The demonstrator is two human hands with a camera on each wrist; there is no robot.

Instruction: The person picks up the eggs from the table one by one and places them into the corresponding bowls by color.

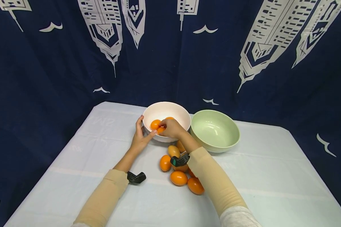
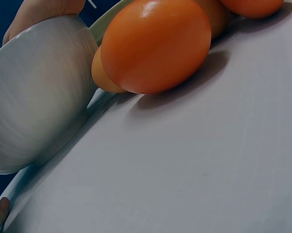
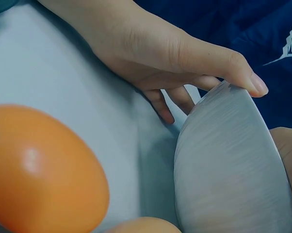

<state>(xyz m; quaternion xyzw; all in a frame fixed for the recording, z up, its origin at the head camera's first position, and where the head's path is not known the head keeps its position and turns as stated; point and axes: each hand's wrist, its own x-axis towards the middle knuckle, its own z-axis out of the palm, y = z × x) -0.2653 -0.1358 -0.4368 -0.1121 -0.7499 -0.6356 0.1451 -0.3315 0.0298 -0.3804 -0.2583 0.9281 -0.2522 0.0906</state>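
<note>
My left hand [image 1: 139, 140] grips the near left side of the white bowl [image 1: 177, 111]; in the right wrist view its thumb [image 3: 245, 77] lies over the rim, fingers along the outer wall. My right hand [image 1: 173, 129] reaches over the near rim into this bowl. Its fingers pinch an orange egg [image 1: 160, 131] low inside. Another orange egg [image 1: 155, 123] lies beside it, and a third shows partly behind the hand. From the left wrist, the bowl [image 2: 39, 97] hides most of both hands.
A green bowl [image 1: 216, 127] stands right against the white one. Several orange eggs [image 1: 178, 178] and brown eggs [image 1: 174, 151] lie on the white-covered table [image 1: 272, 176], partly under my right forearm. A dark blue patterned curtain [image 1: 164, 69] hangs behind the table.
</note>
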